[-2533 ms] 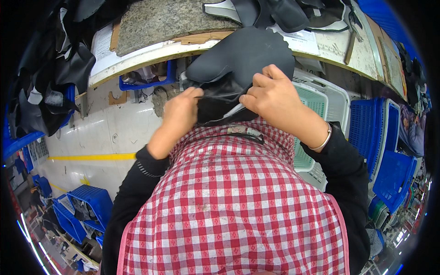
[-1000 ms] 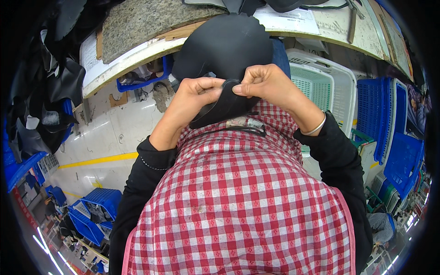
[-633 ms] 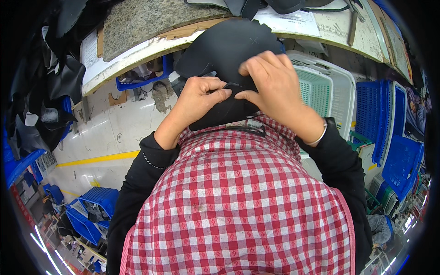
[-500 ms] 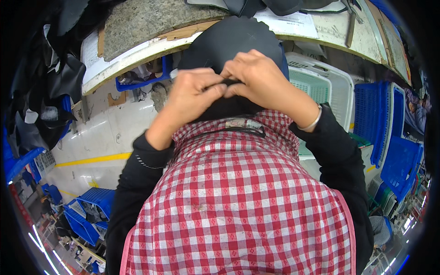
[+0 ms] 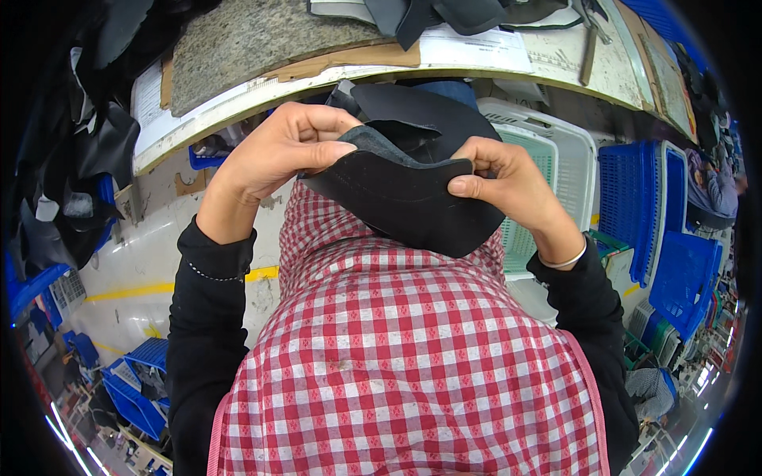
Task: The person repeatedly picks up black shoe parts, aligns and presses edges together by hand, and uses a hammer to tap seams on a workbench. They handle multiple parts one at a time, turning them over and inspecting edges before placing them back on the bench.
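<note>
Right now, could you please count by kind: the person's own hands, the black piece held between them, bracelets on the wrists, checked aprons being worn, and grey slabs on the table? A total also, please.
Left hand and right hand: 2
Black piece: 1
Bracelet: 1
Checked apron: 1
Grey slab: 1
Total: 6

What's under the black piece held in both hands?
The red-and-white checked apron shows along the lower edge of the black piece; whatever lies directly beneath is covered.
</note>
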Demonstrator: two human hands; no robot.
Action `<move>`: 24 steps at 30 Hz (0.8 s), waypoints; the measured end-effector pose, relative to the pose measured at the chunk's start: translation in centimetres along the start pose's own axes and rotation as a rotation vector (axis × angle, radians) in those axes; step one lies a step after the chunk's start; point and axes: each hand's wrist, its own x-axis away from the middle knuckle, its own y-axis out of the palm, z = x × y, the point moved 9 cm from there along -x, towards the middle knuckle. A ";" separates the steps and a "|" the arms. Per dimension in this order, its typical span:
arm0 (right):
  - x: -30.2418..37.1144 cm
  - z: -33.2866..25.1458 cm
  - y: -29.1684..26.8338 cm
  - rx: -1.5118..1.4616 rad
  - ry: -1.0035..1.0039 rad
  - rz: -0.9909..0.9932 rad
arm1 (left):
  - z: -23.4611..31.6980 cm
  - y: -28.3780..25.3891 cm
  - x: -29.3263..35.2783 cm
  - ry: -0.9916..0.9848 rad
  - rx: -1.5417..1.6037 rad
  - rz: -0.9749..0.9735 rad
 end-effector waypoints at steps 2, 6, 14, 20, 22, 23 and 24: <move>-0.1 -0.4 0.2 0.016 -0.003 -0.092 | 0.9 0.7 -1.2 0.009 -0.091 -0.045; -1.0 -1.5 1.0 0.050 -0.024 -0.153 | 2.2 2.6 -3.4 -0.019 -0.404 -0.167; -1.6 -3.3 0.3 0.380 -0.120 -0.004 | 2.0 2.9 -4.3 -0.077 -0.371 -0.021; -2.2 -2.7 -0.6 0.426 -0.098 0.076 | 2.2 3.4 -4.1 0.038 -0.354 -0.028; -2.7 -2.1 -0.4 0.378 -0.067 0.033 | 2.3 3.4 -4.1 0.065 -0.393 -0.070; -3.0 -2.0 -0.3 0.353 -0.059 0.008 | 2.2 3.3 -4.2 0.059 -0.417 -0.090; -3.2 -1.5 -0.2 0.347 -0.015 -0.025 | 2.1 3.1 -4.2 0.057 -0.450 -0.091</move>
